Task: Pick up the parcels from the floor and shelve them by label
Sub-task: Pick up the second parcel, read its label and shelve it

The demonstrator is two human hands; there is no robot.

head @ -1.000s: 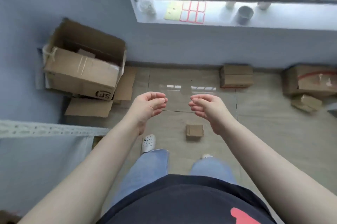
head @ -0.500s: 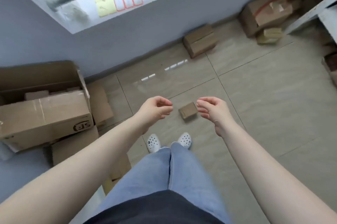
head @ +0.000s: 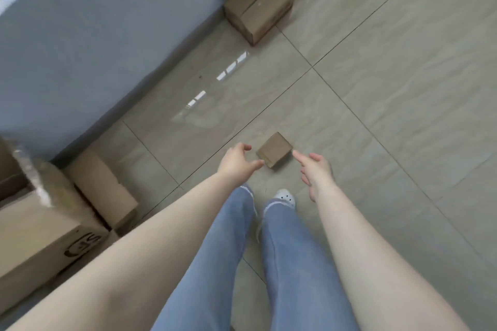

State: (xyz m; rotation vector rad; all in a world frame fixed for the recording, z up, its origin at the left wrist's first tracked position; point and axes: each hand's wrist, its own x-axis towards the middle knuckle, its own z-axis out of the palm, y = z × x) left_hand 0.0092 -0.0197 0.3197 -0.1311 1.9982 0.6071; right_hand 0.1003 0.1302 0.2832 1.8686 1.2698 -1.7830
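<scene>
Left hand [head: 238,162] open; right hand [head: 314,171] open (both empty)

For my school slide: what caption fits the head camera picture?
Both open hands, left hand and right hand, reach toward a small parcel on the floor.

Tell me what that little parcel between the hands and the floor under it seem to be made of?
The small parcel looks like plain brown cardboard, matte, with a darker strip that may be tape. The floor looks like glazed ceramic or stone-look tile: pale beige, thin grout lines, and a glossy window reflection.
</scene>
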